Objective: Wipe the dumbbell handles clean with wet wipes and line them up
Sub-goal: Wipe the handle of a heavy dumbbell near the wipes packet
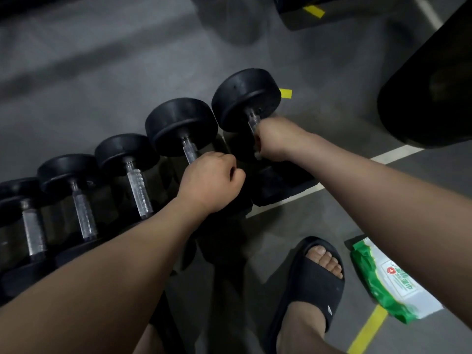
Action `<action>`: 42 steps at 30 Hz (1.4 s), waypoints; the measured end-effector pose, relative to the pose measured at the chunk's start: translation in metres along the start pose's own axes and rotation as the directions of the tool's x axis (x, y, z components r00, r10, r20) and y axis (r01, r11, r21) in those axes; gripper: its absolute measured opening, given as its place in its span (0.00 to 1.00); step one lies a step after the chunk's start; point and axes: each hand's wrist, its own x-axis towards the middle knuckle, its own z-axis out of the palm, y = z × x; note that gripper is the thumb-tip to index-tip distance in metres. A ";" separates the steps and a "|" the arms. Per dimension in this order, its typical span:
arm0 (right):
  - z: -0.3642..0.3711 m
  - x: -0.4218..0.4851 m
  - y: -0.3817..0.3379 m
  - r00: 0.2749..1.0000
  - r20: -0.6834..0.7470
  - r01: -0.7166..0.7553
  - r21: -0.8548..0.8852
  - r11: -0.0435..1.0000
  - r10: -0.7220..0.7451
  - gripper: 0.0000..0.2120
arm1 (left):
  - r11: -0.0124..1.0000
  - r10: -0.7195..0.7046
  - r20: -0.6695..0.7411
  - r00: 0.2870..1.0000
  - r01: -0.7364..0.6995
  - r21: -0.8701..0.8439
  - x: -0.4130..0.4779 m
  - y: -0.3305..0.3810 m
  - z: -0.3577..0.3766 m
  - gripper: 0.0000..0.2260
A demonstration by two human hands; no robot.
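Note:
Several black dumbbells with knurled steel handles lie side by side in a row on the grey floor. My right hand (274, 139) grips the handle of the rightmost, largest dumbbell (245, 98); a bit of white wipe (257, 155) shows under its fingers. My left hand (212, 182) grips the handle of the second dumbbell (181, 123) beside it. Smaller dumbbells (127, 154) run off to the left with bare handles. A green and white pack of wet wipes (390, 279) lies on the floor at the lower right.
My foot in a black slide sandal (311, 284) stands just right of the row. White (393, 154) and yellow (367, 330) floor lines cross the area. A large black piece of gym equipment (429, 93) looms at the right; another base (306, 11) sits at the top.

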 end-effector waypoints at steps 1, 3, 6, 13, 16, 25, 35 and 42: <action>-0.004 -0.005 0.004 0.998 0.052 -0.027 -0.011 1.000 0.027 0.13 | 1.000 0.002 -0.003 1.000 -0.002 0.005 0.000 0.000 0.000 0.11; -0.014 -0.014 0.016 0.990 0.114 -0.083 0.013 0.996 0.081 0.12 | 1.000 0.005 -0.010 1.000 -0.005 0.016 -0.001 0.001 0.000 0.12; -0.018 -0.024 0.038 0.971 0.193 -0.164 0.124 0.979 0.138 0.10 | 0.999 0.006 -0.015 1.000 -0.005 0.042 -0.003 0.001 0.000 0.12; -0.002 -0.047 0.057 0.990 0.047 -0.118 0.797 0.593 0.135 0.07 | 0.999 0.022 0.042 0.999 -0.021 -0.041 0.002 0.014 -0.015 0.09; -0.005 -0.057 0.065 0.983 -0.015 -0.042 0.952 0.305 0.184 0.07 | 0.989 -0.055 -0.001 0.998 0.055 -0.134 0.013 0.021 -0.026 0.07; -0.004 -0.036 0.123 0.879 -0.098 -0.038 0.961 0.274 0.466 0.06 | 0.953 0.191 -0.114 0.975 -0.212 -0.216 0.127 0.070 -0.028 0.09; -0.013 0.029 0.172 0.803 -0.088 -0.155 0.924 0.349 0.590 0.07 | 0.888 0.335 0.106 0.936 -0.351 0.297 0.246 0.079 -0.005 0.13; -0.051 -0.015 0.138 0.734 -0.098 -0.165 0.934 0.317 0.672 0.08 | 0.925 0.286 0.186 0.940 -0.321 0.201 0.222 0.083 -0.054 0.11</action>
